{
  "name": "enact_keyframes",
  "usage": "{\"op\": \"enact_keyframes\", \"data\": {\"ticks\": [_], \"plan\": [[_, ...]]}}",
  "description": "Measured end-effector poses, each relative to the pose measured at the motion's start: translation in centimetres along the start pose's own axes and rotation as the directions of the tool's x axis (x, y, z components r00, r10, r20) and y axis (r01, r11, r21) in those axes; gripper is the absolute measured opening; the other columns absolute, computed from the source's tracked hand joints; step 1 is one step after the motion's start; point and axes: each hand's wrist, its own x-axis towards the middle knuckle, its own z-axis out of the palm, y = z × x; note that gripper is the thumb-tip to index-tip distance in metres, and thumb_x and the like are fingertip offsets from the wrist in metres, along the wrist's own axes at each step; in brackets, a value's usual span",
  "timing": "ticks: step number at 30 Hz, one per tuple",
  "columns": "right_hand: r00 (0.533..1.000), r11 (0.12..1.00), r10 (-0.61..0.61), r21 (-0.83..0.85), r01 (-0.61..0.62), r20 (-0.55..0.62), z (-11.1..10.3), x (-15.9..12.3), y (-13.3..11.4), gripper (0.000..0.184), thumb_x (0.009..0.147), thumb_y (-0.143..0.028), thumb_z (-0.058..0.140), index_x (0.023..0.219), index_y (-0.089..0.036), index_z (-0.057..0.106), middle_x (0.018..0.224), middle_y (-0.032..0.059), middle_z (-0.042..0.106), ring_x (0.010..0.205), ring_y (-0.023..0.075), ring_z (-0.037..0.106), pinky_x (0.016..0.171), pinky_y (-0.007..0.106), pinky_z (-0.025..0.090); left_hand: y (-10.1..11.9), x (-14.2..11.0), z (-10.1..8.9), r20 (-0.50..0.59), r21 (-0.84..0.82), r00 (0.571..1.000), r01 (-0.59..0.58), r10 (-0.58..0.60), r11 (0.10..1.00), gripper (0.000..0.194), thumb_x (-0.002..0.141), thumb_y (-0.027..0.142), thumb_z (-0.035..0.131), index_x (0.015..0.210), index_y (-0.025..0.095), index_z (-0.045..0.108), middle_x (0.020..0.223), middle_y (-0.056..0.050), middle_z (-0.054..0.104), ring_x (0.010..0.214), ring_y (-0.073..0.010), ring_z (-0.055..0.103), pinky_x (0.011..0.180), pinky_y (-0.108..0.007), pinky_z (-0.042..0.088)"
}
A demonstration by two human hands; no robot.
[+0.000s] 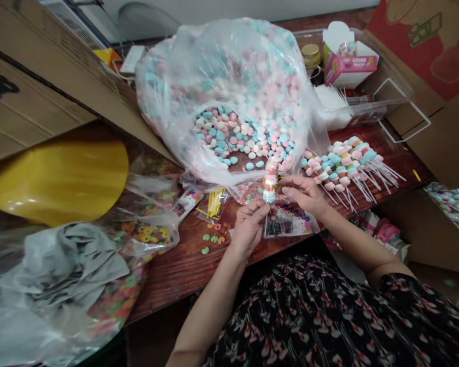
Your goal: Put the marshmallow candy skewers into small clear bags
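Note:
Upright in front of me is a candy skewer of pink, white and blue marshmallows in a shiny clear wrapper. My left hand pinches it at its lower end. To its right, my right hand has thumb and fingertips drawn together against the wrapper's side; what they grip, perhaps a thin gold tie, is too small to make out. Below the hands lies a printed plastic sheet. A big clear bag of loose marshmallows gapes open just behind. Finished-looking marshmallow skewers with white sticks are piled to the right.
Gold twist ties and loose gummy rings lie left of my hands. A bag of gummy rings, a grey cloth and a cardboard box crowd the left. At back right stands a clear basket holding a pink carton.

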Motion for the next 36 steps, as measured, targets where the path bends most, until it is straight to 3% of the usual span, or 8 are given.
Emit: {"op": "enact_keyframes", "data": {"ticks": [5, 12, 14, 19, 22, 25, 33, 36], "plan": [[0.952, 0.954, 0.122, 0.233, -0.190, 0.279, -0.7, 0.7, -0.3, 0.019, 0.081, -0.033, 0.063, 0.082, -0.015, 0.072, 0.072, -0.0009, 0.066, 0.065, 0.0114, 0.057, 0.063, 0.023, 0.047, -0.3, -0.6, 0.2, 0.033, 0.081, 0.999, -0.023, 0.021, 0.996, 0.024, 0.067, 0.033, 0.081, 0.062, 0.014, 0.068, 0.059, -0.001, 0.062, 0.056, -0.0102, 0.053, 0.059, -0.023, 0.043], [0.939, 0.992, 0.125, -0.030, -0.122, 0.321, -0.8, -1.0, 0.3, 0.013, 0.080, -0.019, 0.059, 0.068, -0.015, 0.064, 0.060, -0.0048, 0.055, 0.058, 0.0079, 0.047, 0.058, 0.020, 0.037, -1.2, -0.3, -0.9, 0.020, 0.239, 0.996, -0.084, 0.082, 0.967, 0.024, 0.075, 0.037, 0.074, 0.068, 0.014, 0.068, 0.060, -0.001, 0.064, 0.049, -0.0098, 0.054, 0.050, -0.022, 0.043], [0.957, 0.994, 0.094, -0.073, -0.077, 0.274, -0.8, -1.9, 0.0, 0.014, 0.081, -0.017, 0.057, 0.068, -0.016, 0.062, 0.063, -0.0041, 0.056, 0.060, 0.0088, 0.050, 0.061, 0.021, 0.039, -1.6, -0.3, -1.4, 0.003, 0.313, 0.997, -0.079, 0.082, 0.946, 0.026, 0.078, 0.039, 0.071, 0.071, 0.015, 0.069, 0.057, 0.000, 0.062, 0.044, -0.0090, 0.051, 0.044, -0.021, 0.038], [0.985, 0.961, -0.117, -0.266, 0.079, -0.128, 0.3, -3.7, -1.9, 0.014, 0.088, -0.020, 0.055, 0.080, -0.020, 0.067, 0.073, 0.0013, 0.065, 0.069, 0.0142, 0.057, 0.069, 0.028, 0.044, -2.3, 0.0, -1.5, -0.015, 0.372, 0.991, -0.116, 0.131, 0.921, 0.024, 0.077, 0.036, 0.072, 0.066, 0.015, 0.068, 0.057, 0.002, 0.057, 0.046, -0.0054, 0.041, 0.045, -0.019, 0.032], [0.967, 0.847, -0.250, -0.494, 0.194, -0.048, 1.8, -3.9, -2.1, 0.023, 0.090, -0.018, 0.049, 0.094, -0.020, 0.071, 0.081, 0.0060, 0.069, 0.076, 0.0176, 0.059, 0.074, 0.032, 0.045, -2.7, 0.1, -0.5, -0.028, 0.312, 0.992, -0.109, 0.124, 0.944, 0.020, 0.074, 0.036, 0.074, 0.073, 0.016, 0.072, 0.064, 0.001, 0.061, 0.053, -0.0074, 0.045, 0.050, -0.019, 0.037], [0.976, 0.760, -0.209, -0.618, 0.202, 0.062, 3.1, -3.8, -1.4, 0.033, 0.089, -0.015, 0.044, 0.109, -0.019, 0.071, 0.084, 0.0086, 0.069, 0.078, 0.0202, 0.061, 0.074, 0.034, 0.045, -2.9, 0.0, 0.1, -0.094, 0.199, 0.992, -0.063, 0.084, 0.978, 0.023, 0.070, 0.039, 0.075, 0.076, 0.017, 0.072, 0.059, 0.003, 0.056, 0.051, -0.0073, 0.043, 0.048, -0.019, 0.034], [0.987, 0.971, -0.154, -0.176, 0.161, 0.053, 3.3, -4.3, 0.0, 0.042, 0.094, -0.017, 0.041, 0.132, -0.024, 0.057, 0.110, 0.0059, 0.071, 0.100, 0.0166, 0.066, 0.090, 0.032, 0.051, -3.4, -0.6, -0.7, -0.081, 0.169, 0.994, -0.053, 0.067, 0.984, 0.024, 0.071, 0.039, 0.075, 0.077, 0.016, 0.072, 0.056, 0.004, 0.050, 0.048, -0.0060, 0.036, 0.047, -0.019, 0.027], [0.993, 0.971, -0.113, -0.211, 0.116, 0.026, 3.0, -4.5, 0.1, 0.048, 0.093, -0.019, 0.043, 0.141, -0.021, 0.047, 0.092, 0.0037, 0.072, 0.080, 0.0158, 0.065, 0.080, 0.030, 0.053, -3.6, -0.4, -1.0, -0.047, 0.262, 0.994, -0.085, 0.101, 0.961, 0.021, 0.074, 0.038, 0.073, 0.078, 0.017, 0.072, 0.058, 0.003, 0.051, 0.051, -0.0076, 0.038, 0.050, -0.021, 0.030]]}}
